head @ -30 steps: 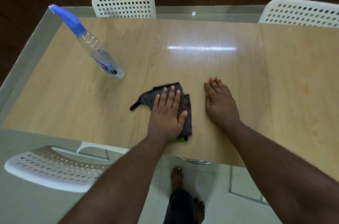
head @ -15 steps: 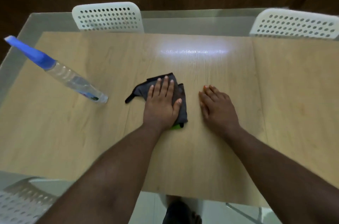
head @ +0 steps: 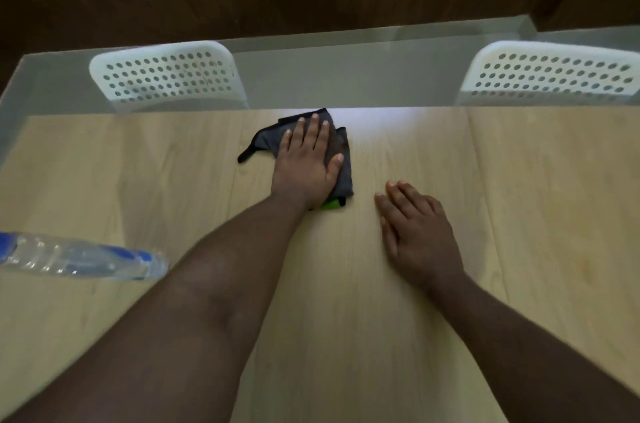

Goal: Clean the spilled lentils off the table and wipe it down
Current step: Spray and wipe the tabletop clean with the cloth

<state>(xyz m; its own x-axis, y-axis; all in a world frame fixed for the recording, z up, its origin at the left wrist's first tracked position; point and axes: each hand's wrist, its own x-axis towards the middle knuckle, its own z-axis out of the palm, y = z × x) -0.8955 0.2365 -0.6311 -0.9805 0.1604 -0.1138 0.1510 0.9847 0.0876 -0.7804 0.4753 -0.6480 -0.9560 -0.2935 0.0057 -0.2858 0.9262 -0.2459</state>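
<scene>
Wooden table [head: 519, 215]: crumpled dark-grey cloth [head: 341, 159], green corner, under left hand [head: 304, 166].

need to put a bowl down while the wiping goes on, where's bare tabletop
Bare wood lies right of the right hand, out to the table edge in front of the right chair. Another patch sits between the cloth and the lying bottle. The middle is crowded: the left hand presses the cloth there.

Both forearms are bare to the frame's edge; the hands [head: 304, 163] wear no gloves or jewellery.
</scene>
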